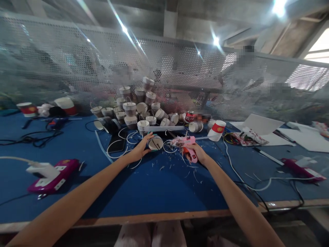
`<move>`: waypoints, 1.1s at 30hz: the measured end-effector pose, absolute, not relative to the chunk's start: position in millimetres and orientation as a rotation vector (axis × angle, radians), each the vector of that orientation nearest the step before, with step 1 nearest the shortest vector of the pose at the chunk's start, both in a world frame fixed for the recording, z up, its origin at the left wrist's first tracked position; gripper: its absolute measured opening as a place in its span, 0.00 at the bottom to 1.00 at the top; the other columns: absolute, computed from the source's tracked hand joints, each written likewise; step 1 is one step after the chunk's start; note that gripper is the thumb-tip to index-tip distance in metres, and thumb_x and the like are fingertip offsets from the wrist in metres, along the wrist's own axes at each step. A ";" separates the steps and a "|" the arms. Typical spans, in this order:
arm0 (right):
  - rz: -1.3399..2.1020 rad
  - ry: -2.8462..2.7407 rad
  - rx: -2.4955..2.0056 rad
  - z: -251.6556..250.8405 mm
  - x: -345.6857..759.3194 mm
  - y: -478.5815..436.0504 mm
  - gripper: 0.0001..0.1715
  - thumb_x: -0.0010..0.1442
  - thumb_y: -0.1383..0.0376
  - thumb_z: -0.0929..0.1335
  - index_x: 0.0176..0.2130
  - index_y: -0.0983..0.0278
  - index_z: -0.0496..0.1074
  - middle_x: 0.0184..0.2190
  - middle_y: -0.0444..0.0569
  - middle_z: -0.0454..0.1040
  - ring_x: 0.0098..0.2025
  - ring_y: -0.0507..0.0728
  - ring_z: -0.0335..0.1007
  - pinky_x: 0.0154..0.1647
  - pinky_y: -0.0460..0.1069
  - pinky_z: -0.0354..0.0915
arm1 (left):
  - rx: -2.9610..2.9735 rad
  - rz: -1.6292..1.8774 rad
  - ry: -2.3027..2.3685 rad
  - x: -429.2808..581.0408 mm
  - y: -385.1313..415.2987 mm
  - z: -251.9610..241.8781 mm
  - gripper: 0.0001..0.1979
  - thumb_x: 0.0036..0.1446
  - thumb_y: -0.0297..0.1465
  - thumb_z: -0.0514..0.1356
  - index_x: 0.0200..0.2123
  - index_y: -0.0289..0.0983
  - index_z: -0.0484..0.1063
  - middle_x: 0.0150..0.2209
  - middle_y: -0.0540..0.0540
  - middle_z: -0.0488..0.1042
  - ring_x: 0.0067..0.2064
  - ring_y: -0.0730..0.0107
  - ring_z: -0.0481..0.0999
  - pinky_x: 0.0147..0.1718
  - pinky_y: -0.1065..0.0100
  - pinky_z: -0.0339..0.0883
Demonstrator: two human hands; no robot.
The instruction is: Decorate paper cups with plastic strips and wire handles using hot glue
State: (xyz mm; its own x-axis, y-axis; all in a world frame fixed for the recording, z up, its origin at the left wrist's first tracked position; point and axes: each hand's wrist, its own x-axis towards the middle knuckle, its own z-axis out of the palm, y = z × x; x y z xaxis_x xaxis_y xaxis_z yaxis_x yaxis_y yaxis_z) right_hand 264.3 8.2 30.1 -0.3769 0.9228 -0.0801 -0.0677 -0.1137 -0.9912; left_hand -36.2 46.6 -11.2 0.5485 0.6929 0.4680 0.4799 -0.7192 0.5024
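My left hand [142, 148] is closed around the side of a small round paper pot [156, 143], whose pale open end faces me. Thin dark stems show inside that end. In my right hand [199, 153] is a pink hot glue gun [189, 141], its handle in my fingers and its nozzle pointing left toward the pot. Pale strands and lumps cover the nozzle end. White cord loops [169, 146] lie between the pot and the gun. Behind my hands stands a pile of similar small pots [130, 109] with white rims.
A black phone [117, 142] lies left of the pot. Purple power strips [55, 176] sit at both sides, with cables across the blue tabletop [154, 195]. A red-and-white paper cup [217, 131], a cola can [189, 117] and white sheets [262, 125] stand or lie behind. A perforated screen [180, 68] closes the back.
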 end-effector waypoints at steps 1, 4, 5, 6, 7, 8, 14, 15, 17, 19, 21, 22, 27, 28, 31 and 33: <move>1.619 -1.381 -1.007 30.0 263.7 7.4 0.14 0.43 0.57 0.65 0.20 0.68 0.68 0.16 0.48 0.72 0.10 0.49 0.60 0.08 0.43 0.57 | 2.499 0.942 0.953 -36.3 46.6 -11.6 0.29 0.57 0.30 0.54 0.60 0.40 0.46 0.64 0.35 0.44 0.65 0.55 0.43 0.59 0.46 0.43; 1.648 -1.389 -0.989 26.2 257.7 5.3 0.14 0.42 0.58 0.65 0.21 0.67 0.68 0.16 0.48 0.73 0.10 0.49 0.60 0.08 0.43 0.57 | 2.546 0.837 0.945 -36.6 44.1 -9.1 0.30 0.58 0.30 0.53 0.61 0.41 0.45 0.65 0.36 0.39 0.66 0.55 0.38 0.59 0.46 0.42; 1.652 -1.382 -0.977 24.2 254.7 4.7 0.13 0.41 0.58 0.66 0.21 0.67 0.67 0.16 0.48 0.73 0.10 0.49 0.60 0.07 0.43 0.57 | 2.547 0.795 0.952 -36.4 42.2 -6.8 0.30 0.58 0.31 0.53 0.61 0.42 0.44 0.66 0.37 0.37 0.66 0.55 0.37 0.59 0.46 0.42; 1.651 -1.370 -0.963 22.0 251.5 4.1 0.13 0.41 0.58 0.66 0.22 0.67 0.67 0.16 0.47 0.73 0.10 0.50 0.60 0.07 0.43 0.57 | 2.546 0.754 0.958 -36.0 39.6 -3.8 0.32 0.57 0.31 0.53 0.62 0.42 0.42 0.66 0.37 0.35 0.66 0.55 0.35 0.59 0.46 0.41; 1.649 -1.356 -0.950 19.9 248.3 3.7 0.13 0.41 0.58 0.66 0.24 0.67 0.67 0.17 0.47 0.73 0.10 0.50 0.60 0.07 0.43 0.57 | 2.545 0.717 0.965 -35.1 36.8 -0.4 0.34 0.57 0.32 0.54 0.62 0.42 0.40 0.66 0.37 0.33 0.66 0.55 0.34 0.59 0.47 0.41; 1.644 -1.343 -0.939 17.8 245.3 3.5 0.13 0.40 0.58 0.67 0.25 0.66 0.67 0.17 0.46 0.73 0.09 0.50 0.60 0.07 0.43 0.57 | 2.545 0.685 0.972 -33.7 33.8 3.0 0.37 0.56 0.34 0.56 0.63 0.42 0.38 0.66 0.37 0.32 0.66 0.54 0.33 0.59 0.47 0.40; 1.603 -1.333 -0.906 9.6 236.5 4.6 0.15 0.41 0.58 0.69 0.25 0.66 0.66 0.17 0.44 0.73 0.09 0.49 0.60 0.06 0.43 0.57 | 2.557 0.689 1.017 -19.3 31.2 7.3 0.48 0.46 0.43 0.63 0.63 0.43 0.36 0.64 0.34 0.36 0.65 0.47 0.37 0.58 0.44 0.45; 1.607 -1.334 -0.897 9.0 236.3 4.8 0.15 0.41 0.58 0.69 0.26 0.66 0.66 0.18 0.44 0.73 0.09 0.49 0.60 0.07 0.43 0.58 | 2.570 0.729 1.015 -17.4 34.0 5.0 0.49 0.44 0.44 0.64 0.63 0.43 0.38 0.63 0.34 0.39 0.65 0.46 0.40 0.58 0.44 0.45; 1.609 -1.329 -0.892 8.3 236.1 4.8 0.15 0.41 0.57 0.69 0.26 0.66 0.67 0.18 0.44 0.73 0.10 0.49 0.61 0.07 0.44 0.59 | 2.609 0.820 0.986 -14.9 40.7 -0.3 0.49 0.42 0.45 0.65 0.62 0.43 0.41 0.61 0.34 0.44 0.64 0.46 0.44 0.57 0.43 0.47; 1.604 -1.331 -0.900 7.9 235.7 4.5 0.15 0.41 0.57 0.70 0.26 0.66 0.67 0.17 0.43 0.72 0.10 0.49 0.60 0.08 0.44 0.60 | 2.657 0.900 0.943 -14.1 47.4 -5.1 0.47 0.41 0.45 0.65 0.61 0.42 0.45 0.59 0.34 0.48 0.62 0.45 0.48 0.56 0.41 0.48; 1.582 -1.337 -0.905 7.4 235.0 4.1 0.15 0.41 0.57 0.70 0.25 0.66 0.66 0.15 0.42 0.70 0.10 0.49 0.60 0.08 0.44 0.60 | 2.687 0.963 0.942 -14.6 52.8 -8.1 0.45 0.42 0.45 0.65 0.60 0.41 0.49 0.57 0.34 0.52 0.60 0.46 0.53 0.55 0.42 0.50; 1.567 -1.342 -0.904 7.1 234.6 3.9 0.15 0.41 0.57 0.70 0.24 0.66 0.66 0.14 0.42 0.70 0.10 0.48 0.59 0.08 0.43 0.59 | 2.693 0.985 0.955 -15.0 55.1 -8.9 0.43 0.42 0.45 0.64 0.59 0.41 0.51 0.56 0.34 0.54 0.58 0.47 0.55 0.55 0.42 0.51; 1.510 -1.351 -0.914 6.7 234.9 3.4 0.16 0.42 0.56 0.69 0.24 0.66 0.66 0.18 0.45 0.72 0.09 0.48 0.59 0.06 0.43 0.56 | 2.702 0.985 0.942 -15.6 64.6 -8.7 0.38 0.45 0.45 0.63 0.57 0.41 0.55 0.55 0.37 0.58 0.56 0.51 0.58 0.54 0.47 0.53; 1.499 -1.341 -0.921 6.6 235.6 3.4 0.16 0.42 0.56 0.69 0.24 0.67 0.67 0.18 0.45 0.72 0.09 0.48 0.59 0.06 0.43 0.56 | 2.704 0.984 0.909 -15.3 66.6 -8.4 0.38 0.45 0.45 0.62 0.57 0.42 0.55 0.55 0.37 0.59 0.57 0.51 0.58 0.54 0.48 0.53; 1.480 -1.316 -0.920 5.3 238.0 4.0 0.16 0.41 0.56 0.69 0.26 0.67 0.67 0.18 0.45 0.73 0.08 0.48 0.59 0.06 0.43 0.56 | 2.685 1.024 0.774 -14.1 72.6 -7.7 0.38 0.45 0.46 0.61 0.58 0.41 0.54 0.55 0.37 0.61 0.58 0.52 0.58 0.55 0.48 0.52; 1.486 -1.316 -0.911 3.5 239.3 4.4 0.16 0.42 0.56 0.68 0.27 0.67 0.67 0.19 0.46 0.73 0.09 0.48 0.59 0.06 0.43 0.56 | 2.650 1.023 0.707 -13.9 75.1 -7.2 0.36 0.47 0.45 0.60 0.57 0.41 0.55 0.56 0.36 0.60 0.58 0.53 0.58 0.55 0.49 0.52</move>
State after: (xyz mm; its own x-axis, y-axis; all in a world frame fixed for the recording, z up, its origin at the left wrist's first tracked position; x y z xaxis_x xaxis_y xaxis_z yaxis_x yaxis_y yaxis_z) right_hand 239.3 4.4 3.5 -0.3011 0.9525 0.0455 -0.1604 -0.0035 -0.9870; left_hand -13.9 75.1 -7.2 0.6433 0.5067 0.5740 0.3584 -0.8618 0.3591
